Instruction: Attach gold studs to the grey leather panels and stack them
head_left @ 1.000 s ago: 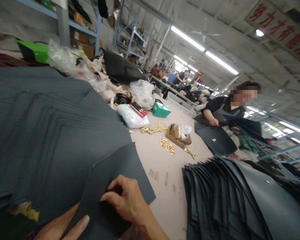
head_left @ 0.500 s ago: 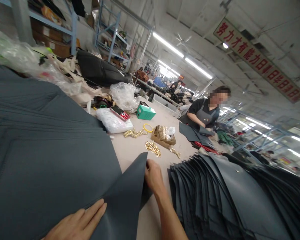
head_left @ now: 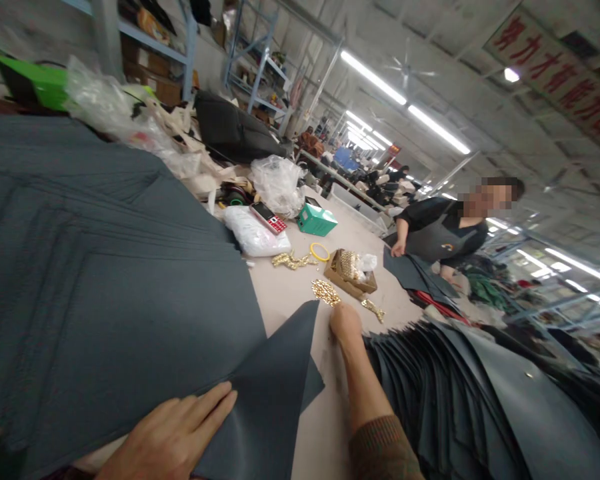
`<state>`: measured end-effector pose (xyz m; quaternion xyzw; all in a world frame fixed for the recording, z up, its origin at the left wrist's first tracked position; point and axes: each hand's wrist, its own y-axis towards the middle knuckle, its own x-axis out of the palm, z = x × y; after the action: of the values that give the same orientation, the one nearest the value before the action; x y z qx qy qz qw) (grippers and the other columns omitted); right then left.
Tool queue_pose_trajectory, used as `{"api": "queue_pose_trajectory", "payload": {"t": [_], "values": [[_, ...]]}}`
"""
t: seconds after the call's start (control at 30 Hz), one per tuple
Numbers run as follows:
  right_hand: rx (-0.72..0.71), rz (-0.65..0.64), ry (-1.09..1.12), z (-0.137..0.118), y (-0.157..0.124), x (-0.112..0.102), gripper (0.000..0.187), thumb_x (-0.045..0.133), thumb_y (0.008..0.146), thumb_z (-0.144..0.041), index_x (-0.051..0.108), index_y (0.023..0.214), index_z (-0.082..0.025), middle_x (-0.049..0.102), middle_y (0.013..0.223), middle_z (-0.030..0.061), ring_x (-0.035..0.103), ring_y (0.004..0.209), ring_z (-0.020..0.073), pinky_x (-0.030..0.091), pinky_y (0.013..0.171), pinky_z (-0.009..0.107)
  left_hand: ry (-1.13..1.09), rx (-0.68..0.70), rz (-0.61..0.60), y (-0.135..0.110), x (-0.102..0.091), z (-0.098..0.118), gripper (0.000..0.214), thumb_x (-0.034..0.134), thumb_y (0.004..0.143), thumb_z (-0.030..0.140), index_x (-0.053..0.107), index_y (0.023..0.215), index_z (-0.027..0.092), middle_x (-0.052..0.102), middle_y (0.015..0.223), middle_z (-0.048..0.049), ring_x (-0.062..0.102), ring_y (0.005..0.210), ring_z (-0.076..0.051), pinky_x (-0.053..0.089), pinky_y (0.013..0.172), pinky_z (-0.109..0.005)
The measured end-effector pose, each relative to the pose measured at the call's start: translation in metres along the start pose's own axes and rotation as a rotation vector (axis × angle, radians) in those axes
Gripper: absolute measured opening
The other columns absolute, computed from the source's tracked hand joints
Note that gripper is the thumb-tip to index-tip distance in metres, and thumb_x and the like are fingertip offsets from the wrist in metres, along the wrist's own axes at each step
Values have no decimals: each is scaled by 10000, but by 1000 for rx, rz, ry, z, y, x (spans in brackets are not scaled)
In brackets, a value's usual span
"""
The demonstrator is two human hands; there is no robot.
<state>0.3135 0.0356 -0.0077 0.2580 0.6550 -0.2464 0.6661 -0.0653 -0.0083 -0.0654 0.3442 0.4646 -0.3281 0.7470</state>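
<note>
My left hand (head_left: 175, 430) lies flat with its fingers stretched out and together, pressing on a dark grey leather-like sheet (head_left: 260, 393). One corner of this sheet is folded up over the pale tabletop. My right hand (head_left: 346, 323) is at the near edge of a small pile of gold metal pieces (head_left: 325, 291), just beyond that raised corner. Its fingers are curled in, and whatever they may hold is hidden by the back of the hand. A broad stack of similar dark sheets (head_left: 170, 300) spreads out on the left.
Fanned dark panels (head_left: 460, 393) fill the right side. Beyond the gold pieces stand a cardboard box (head_left: 353, 280) with gold chain, a yellow ring (head_left: 320, 251), a green box (head_left: 317, 220) and a red phone (head_left: 269, 218) on a white packet. Across the table a co-worker (head_left: 440, 230) handles dark pieces.
My right hand has left the sheet's raised edge and reached forward to the gold pieces. My left hand stays on the sheet. The view has swung left.
</note>
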Motion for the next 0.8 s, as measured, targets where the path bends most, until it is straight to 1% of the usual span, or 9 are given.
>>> {"api": "queue_pose_trajectory", "payload": {"t": [0.13, 0.23, 0.33, 0.4, 0.47, 0.53, 0.57, 0.67, 0.8], "values": [[17, 42, 91, 6, 2, -9, 149, 598, 912, -156, 709, 959, -68, 720, 998, 164, 673, 1015, 263, 501, 933, 414, -58, -40, -189, 11, -29, 12, 756, 502, 688, 72, 482, 1430, 213, 528, 1453, -95, 598, 1172, -308, 484, 982, -458], [6, 116, 203, 11, -12, -32, 260, 515, 909, -173, 734, 982, -53, 735, 955, 198, 696, 968, 284, 515, 877, 365, -116, -73, -232, 15, -40, 16, 769, 533, 652, 68, 494, 1412, 180, 521, 1450, -122, 580, 1167, -324, 476, 981, -486], [-40, 255, 514, 1, -52, -58, 383, 505, 933, -373, 696, 1086, -77, 739, 878, 126, 709, 797, 223, 552, 759, 315, -145, -75, -206, 13, -42, 15, 759, 566, 649, 65, 498, 1397, 179, 546, 1415, -123, 572, 1146, -315, 471, 962, -465], [-148, 249, 856, -18, -90, -67, 381, 625, 856, -454, 707, 1003, -113, 711, 749, 61, 675, 669, 186, 552, 682, 291, -162, -39, -195, 12, -42, 13, 713, 575, 688, 89, 493, 1392, 169, 562, 1387, -133, 574, 1128, -312, 471, 938, -454], [-306, -7, 1024, -44, -128, -66, 280, 684, 814, -422, 716, 883, -152, 669, 661, 15, 637, 609, 157, 530, 619, 259, -174, -9, -198, 11, -44, 11, 644, 569, 735, 129, 500, 1375, 156, 574, 1358, -144, 579, 1105, -315, 472, 914, -454], [-404, -317, 991, -71, -157, -55, 190, 647, 837, -348, 711, 831, -170, 661, 658, 4, 624, 593, 141, 503, 570, 230, -172, -2, -205, 10, -44, 10, 577, 549, 767, 150, 523, 1343, 148, 604, 1299, -143, 588, 1063, -316, 475, 883, -456], [-431, -427, 942, -82, -167, -47, 160, 623, 845, -305, 708, 813, -173, 661, 660, 1, 617, 587, 134, 489, 555, 220, -172, 4, -205, 10, -44, 10, 550, 542, 774, 152, 537, 1324, 148, 618, 1264, -137, 591, 1040, -314, 475, 867, -452], [-459, -575, 799, -102, -176, -27, 137, 584, 826, -203, 703, 766, -175, 643, 632, -13, 582, 562, 117, 443, 526, 200, -173, 21, -178, 8, -41, 9, 487, 540, 773, 146, 578, 1257, 158, 643, 1171, -110, 589, 985, -304, 465, 830, -436], [-457, -634, 728, -107, -170, -21, 137, 582, 797, -178, 707, 742, -172, 622, 600, -23, 557, 542, 109, 391, 494, 189, -172, 31, -142, 6, -37, 9, 448, 545, 780, 148, 587, 1225, 170, 643, 1133, -88, 579, 971, -287, 445, 819, -418]]}}
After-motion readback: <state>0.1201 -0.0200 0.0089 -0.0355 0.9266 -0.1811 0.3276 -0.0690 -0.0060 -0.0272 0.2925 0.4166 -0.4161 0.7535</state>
